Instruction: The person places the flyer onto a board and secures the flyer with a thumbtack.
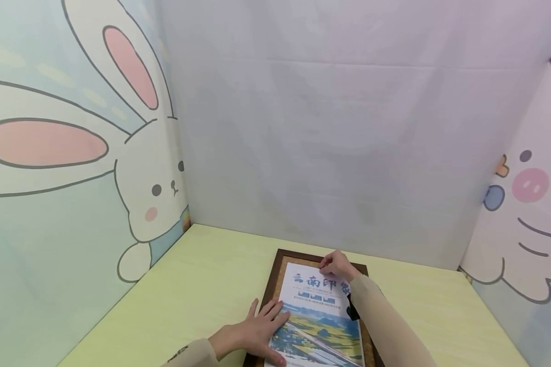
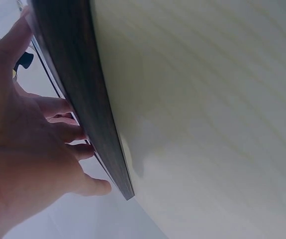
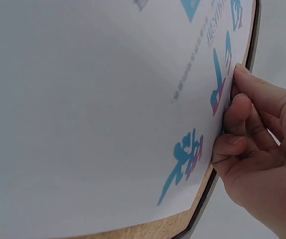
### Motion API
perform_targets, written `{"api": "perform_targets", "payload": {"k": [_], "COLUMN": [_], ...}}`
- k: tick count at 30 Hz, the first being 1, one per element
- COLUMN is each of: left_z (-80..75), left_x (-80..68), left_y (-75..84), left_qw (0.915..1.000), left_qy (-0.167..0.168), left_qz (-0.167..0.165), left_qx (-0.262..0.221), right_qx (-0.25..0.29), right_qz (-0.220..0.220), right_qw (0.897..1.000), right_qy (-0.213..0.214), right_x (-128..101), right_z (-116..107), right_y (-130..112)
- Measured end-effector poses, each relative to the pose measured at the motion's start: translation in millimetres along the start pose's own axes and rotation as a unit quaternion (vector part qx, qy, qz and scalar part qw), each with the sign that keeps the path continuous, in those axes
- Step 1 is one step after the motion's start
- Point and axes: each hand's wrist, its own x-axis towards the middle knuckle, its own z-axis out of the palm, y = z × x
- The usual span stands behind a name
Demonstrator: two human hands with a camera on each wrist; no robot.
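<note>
A printed poster (image 1: 314, 311) with blue Chinese lettering and a painted landscape lies on a brown picture frame (image 1: 274, 275) on the table. Its backing, a cork-like brown board (image 3: 147, 226), shows around the paper's edge. My left hand (image 1: 259, 331) rests with spread fingers across the frame's left side and the poster's left edge. In the left wrist view, the fingers reach over the dark frame bar (image 2: 78, 64). At the poster's top edge, my right hand (image 1: 337, 265) has its fingers curled and pinches the paper. Part of the lettering is hidden by the right forearm.
The pale yellow-green table (image 1: 202, 285) extends on both sides of the frame. A grey-white cloth backdrop (image 1: 330, 142) stands behind it. Side panels carry a cartoon rabbit (image 1: 142, 204) on the left and a cartoon animal (image 1: 528, 229) on the right.
</note>
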Motion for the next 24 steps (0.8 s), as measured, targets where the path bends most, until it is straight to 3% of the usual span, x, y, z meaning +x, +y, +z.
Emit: {"api": "perform_targets", "payload": {"k": [8,24], "left_z": [-0.7,2.4], "left_x": [-0.2,-0.2], "left_y": [-0.1,-1.6], "left_qw": [1.0,0.9999], "left_qy": [0.002,0.01], "left_qz": [0.005,0.01], "left_qx": [0.001,0.01], "right_qx": [0.01,0.012], "right_qz": [0.013,-0.023], "right_qw": [1.0,1.0], "right_qy": [0.006,0.013], "right_x": [-0.4,-8.7], "right_z": [-1.0,-2.1], "right_y": [-2.2,4.1]}}
